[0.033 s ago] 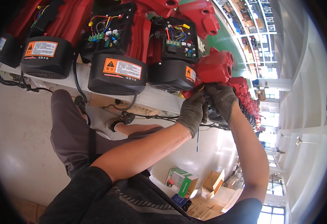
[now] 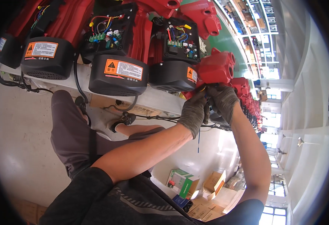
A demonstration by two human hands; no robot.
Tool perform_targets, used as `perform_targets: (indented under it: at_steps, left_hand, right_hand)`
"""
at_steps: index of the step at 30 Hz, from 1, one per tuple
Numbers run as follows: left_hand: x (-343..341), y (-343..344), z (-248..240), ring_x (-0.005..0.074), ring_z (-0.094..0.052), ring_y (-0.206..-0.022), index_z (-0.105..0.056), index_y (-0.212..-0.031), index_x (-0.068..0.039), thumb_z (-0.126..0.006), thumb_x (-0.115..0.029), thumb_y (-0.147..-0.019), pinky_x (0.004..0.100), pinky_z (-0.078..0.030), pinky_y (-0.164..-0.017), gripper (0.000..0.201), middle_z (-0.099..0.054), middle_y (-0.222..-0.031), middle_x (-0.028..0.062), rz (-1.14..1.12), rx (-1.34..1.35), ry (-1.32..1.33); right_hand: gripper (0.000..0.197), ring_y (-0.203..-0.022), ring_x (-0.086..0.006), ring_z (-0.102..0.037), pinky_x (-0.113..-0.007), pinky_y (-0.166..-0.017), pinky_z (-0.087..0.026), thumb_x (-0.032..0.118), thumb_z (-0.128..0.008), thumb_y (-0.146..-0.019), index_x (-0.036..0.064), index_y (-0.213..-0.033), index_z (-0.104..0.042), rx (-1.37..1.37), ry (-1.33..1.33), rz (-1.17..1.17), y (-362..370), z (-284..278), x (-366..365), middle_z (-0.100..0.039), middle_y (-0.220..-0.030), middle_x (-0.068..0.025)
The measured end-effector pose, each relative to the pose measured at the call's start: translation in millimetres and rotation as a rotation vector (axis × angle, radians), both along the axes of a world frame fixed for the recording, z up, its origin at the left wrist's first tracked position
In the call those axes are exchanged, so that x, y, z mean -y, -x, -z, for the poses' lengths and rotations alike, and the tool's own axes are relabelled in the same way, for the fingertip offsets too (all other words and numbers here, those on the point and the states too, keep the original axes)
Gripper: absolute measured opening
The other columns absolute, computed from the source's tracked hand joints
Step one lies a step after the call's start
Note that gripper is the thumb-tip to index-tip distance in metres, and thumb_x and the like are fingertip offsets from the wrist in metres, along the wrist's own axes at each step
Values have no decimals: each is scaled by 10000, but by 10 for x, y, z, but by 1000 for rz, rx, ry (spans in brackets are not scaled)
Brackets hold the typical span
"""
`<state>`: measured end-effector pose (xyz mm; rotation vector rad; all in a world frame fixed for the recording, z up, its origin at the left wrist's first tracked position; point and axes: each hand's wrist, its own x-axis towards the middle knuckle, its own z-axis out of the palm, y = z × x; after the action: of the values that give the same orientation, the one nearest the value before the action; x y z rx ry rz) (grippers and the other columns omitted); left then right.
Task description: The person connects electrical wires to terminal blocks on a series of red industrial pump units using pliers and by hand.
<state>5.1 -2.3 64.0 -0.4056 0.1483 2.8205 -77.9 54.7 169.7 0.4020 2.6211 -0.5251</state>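
The left grip point(image 2: 193, 112) and right grip point(image 2: 224, 102), both gloved, are sitting close together with fingers curling inward. The red casting point(image 2: 214, 69) is lying just beyond them, near the edge of the surface point(image 2: 164, 99). Whether either grip is clamping on anything, I cannot tell: the fingers are hiding that spot. A thin blue strand point(image 2: 198, 140) is hanging below the left grip, while a black-capped motor point(image 2: 174, 75) is exposing its wiring to their left.

The gloved left hand point(image 2: 193, 112) and right hand point(image 2: 225, 102) are close together, fingers partly hidden; the left forearm point(image 2: 145, 154) slants rightward, the right forearm point(image 2: 250, 150) rises more steeply.
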Motion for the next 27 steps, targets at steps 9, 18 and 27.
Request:
perform_targets:
  at_steps: [9, 18, 27]
  left_hand:
    - [0, -8, -8, 108, -476, -451, -548, -1423, -136, -446, -106, -1011, 256, -425, -406, 426, -528, -617, 5, 1, 7, 108]
    - [-23, 13, -18, 122, -491, -453, -564, -1399, -125, -438, -97, -1021, 274, -434, -395, 399, -532, -611, 13, 24, 12, 77]
    - [-25, 2, -30, 112, -462, -417, -565, -1396, -177, -451, -113, -1022, 253, -405, -378, 396, -523, -587, 10, -13, 66, 51]
  right_hand:
    - [254, -965, -389, -671, -471, -768, -548, 203, -546, -924, 66, -1096, -673, -233, -703, -886, -128, -43, 222, -703, -980, -205]
    - [296, -928, -317, -703, -468, -771, -567, 59, -670, -781, 136, -1065, -696, -139, -871, -1579, -16, -245, 106, -703, -1016, -108]
    - [162, -708, -183, -635, -339, -610, -497, 161, -647, -933, 44, -1031, -702, -411, 75, -492, -208, -90, -215, -657, -778, -65]
